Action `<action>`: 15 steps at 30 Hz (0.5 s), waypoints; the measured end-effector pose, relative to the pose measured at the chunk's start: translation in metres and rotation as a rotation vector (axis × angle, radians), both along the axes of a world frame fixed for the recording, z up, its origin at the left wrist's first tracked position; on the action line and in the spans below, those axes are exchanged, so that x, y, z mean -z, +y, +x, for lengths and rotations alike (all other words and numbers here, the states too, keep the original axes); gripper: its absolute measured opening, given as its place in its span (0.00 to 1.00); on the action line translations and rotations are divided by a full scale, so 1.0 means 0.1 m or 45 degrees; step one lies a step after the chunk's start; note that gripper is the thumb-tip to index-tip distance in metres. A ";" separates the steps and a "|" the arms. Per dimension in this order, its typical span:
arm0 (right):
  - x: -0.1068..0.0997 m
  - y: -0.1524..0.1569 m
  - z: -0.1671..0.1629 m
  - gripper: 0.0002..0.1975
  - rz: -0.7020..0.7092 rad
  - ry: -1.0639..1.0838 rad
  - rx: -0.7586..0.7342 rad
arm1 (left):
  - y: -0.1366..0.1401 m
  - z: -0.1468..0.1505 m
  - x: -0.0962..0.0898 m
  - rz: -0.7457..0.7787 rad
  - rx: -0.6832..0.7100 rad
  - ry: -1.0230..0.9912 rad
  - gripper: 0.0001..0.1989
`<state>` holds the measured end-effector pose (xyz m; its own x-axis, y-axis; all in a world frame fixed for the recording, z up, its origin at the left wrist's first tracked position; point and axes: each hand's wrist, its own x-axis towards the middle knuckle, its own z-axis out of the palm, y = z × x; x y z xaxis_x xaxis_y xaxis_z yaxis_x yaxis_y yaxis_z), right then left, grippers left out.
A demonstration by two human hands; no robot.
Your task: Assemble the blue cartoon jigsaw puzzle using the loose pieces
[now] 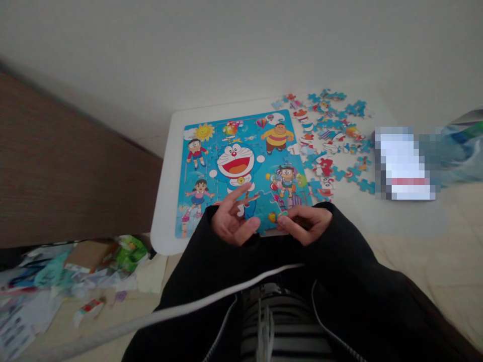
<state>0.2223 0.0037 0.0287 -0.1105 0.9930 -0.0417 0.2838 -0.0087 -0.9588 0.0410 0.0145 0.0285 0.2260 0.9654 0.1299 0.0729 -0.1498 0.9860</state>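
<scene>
A blue cartoon jigsaw puzzle (204, 173), mostly put together, lies on a white table. Over its lower edge, a small section of joined puzzle pieces (266, 206) is held between my hands, its jagged outline showing. My left hand (236, 221) grips this section's left side, index finger stretched along the top and thumb at the lower edge. My right hand (307, 223) pinches the right lower corner with thumb and fingertips. Part of the puzzle's bottom edge is hidden by my hands and black sleeves.
Loose puzzle pieces (332, 136) are scattered right of the puzzle. A phone with a blurred screen (407, 166) lies farther right. The white tabletop (166, 201) shows at left, beside a brown wooden panel (75, 161). A white cord (188, 306) crosses in front of me.
</scene>
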 end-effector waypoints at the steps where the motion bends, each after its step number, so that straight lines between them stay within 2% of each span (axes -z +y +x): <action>1: -0.02 0.01 -0.01 0.13 0.024 -0.022 -0.008 | 0.00 0.04 -0.03 -0.155 -0.047 -0.034 0.25; 4: -0.08 0.02 -0.02 0.11 0.058 -0.024 -0.049 | 0.00 0.12 -0.12 -0.441 -0.181 -0.130 0.16; 7: -0.11 0.02 -0.01 0.12 -0.001 0.050 -0.092 | 0.02 0.13 -0.19 -0.621 -0.182 -0.239 0.14; 9: -0.12 0.01 -0.01 0.13 -0.010 0.062 -0.085 | 0.03 0.13 -0.22 -0.667 -0.184 -0.265 0.14; 13: -0.15 0.02 -0.04 0.11 0.136 -0.020 -0.021 | 0.04 0.13 -0.29 -0.620 -0.247 -0.274 0.11; 15: -0.18 0.03 -0.06 0.11 0.145 -0.017 0.000 | 0.06 0.12 -0.30 -0.612 -0.253 -0.273 0.11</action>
<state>0.2166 0.0065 0.0464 -0.1103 0.9914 0.0702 0.2966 0.1003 -0.9497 0.0533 0.0209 0.0583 0.0510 0.9487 -0.3122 -0.1557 0.3163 0.9358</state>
